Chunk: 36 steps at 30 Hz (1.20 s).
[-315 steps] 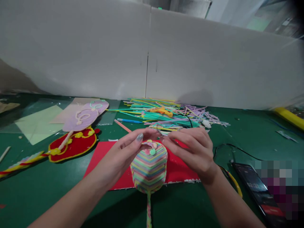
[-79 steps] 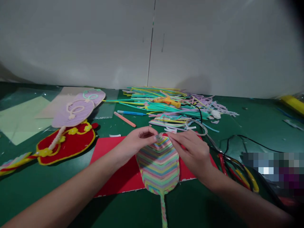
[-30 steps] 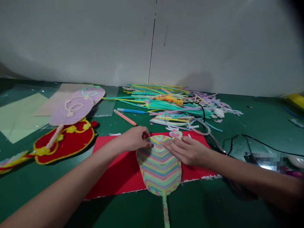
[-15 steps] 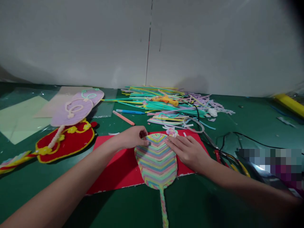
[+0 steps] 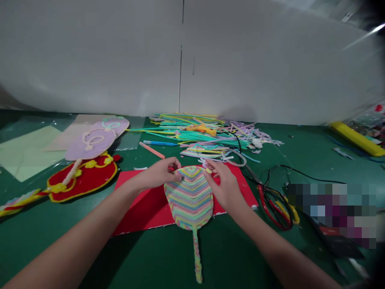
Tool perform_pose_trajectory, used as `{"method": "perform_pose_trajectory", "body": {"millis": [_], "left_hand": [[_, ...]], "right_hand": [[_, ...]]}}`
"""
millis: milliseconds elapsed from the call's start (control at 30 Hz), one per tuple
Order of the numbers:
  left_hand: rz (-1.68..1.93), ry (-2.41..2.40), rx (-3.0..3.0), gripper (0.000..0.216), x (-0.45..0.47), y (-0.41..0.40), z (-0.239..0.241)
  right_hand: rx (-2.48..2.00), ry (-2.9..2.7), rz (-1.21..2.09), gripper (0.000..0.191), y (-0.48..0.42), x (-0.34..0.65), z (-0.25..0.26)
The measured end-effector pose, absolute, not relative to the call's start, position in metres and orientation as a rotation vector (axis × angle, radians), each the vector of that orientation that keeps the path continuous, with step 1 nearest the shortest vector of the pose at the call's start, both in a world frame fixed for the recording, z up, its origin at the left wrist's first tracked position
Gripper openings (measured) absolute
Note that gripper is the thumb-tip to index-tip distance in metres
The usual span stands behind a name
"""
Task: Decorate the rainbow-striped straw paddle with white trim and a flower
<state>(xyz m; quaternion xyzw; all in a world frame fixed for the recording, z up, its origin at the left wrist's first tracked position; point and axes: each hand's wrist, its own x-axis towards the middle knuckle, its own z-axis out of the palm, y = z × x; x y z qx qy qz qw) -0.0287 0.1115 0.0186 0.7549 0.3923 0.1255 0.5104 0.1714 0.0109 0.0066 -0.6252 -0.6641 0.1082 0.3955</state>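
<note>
A round fan of striped pastel pipe cleaners [image 5: 190, 200], with a twisted handle [image 5: 197, 257] pointing toward me, lies partly over a red board [image 5: 141, 214]. My left hand [image 5: 159, 173] grips its upper left edge, thumb on the front and curled fingers behind. At the upper right edge, my right hand [image 5: 224, 182] is closed in a pinch around a small pastel flower [image 5: 205, 164], which its fingers mostly cover. The right thumb lies against the fan's rim. Small white scraps are on the board's far edge.
Behind the board lie loose pipe cleaners [image 5: 216, 140] and an orange glue gun [image 5: 201, 129]. Red-handled scissors [image 5: 272, 208] and a black cord are on the right. A purple fan [image 5: 90, 142] and a red fan [image 5: 96, 180] sit left. Beyond stands a white wall.
My right hand has gone from lying flat at the fan's edge to a curled pinch at the flower. My left hand keeps its grip. The whole view has shifted slightly.
</note>
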Motion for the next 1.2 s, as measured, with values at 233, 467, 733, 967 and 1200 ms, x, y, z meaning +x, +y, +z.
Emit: {"method": "perform_pose_trajectory", "body": {"millis": [233,467,733,967,1200], "left_hand": [[0.351,0.892,1.706,0.025,-0.031,0.104,0.018],[0.468,0.799,1.666,0.024,-0.029,0.102,0.017],[0.505,0.812,1.607,0.027,-0.031,0.103,0.005],[0.475,0.792,1.559,0.029,-0.031,0.103,0.003],[0.492,0.768,1.554,0.029,-0.03,0.103,0.002]], "right_hand": [[-1.638,-1.54,0.364,0.039,0.023,0.165,0.006],[-1.435,-1.284,0.87,0.034,0.029,0.165,0.006],[-1.171,-0.952,1.473,0.042,0.028,0.172,-0.005],[-1.213,-0.935,1.514,0.053,0.028,0.172,0.003],[-1.233,-0.979,1.472,0.054,0.028,0.172,0.001]]}}
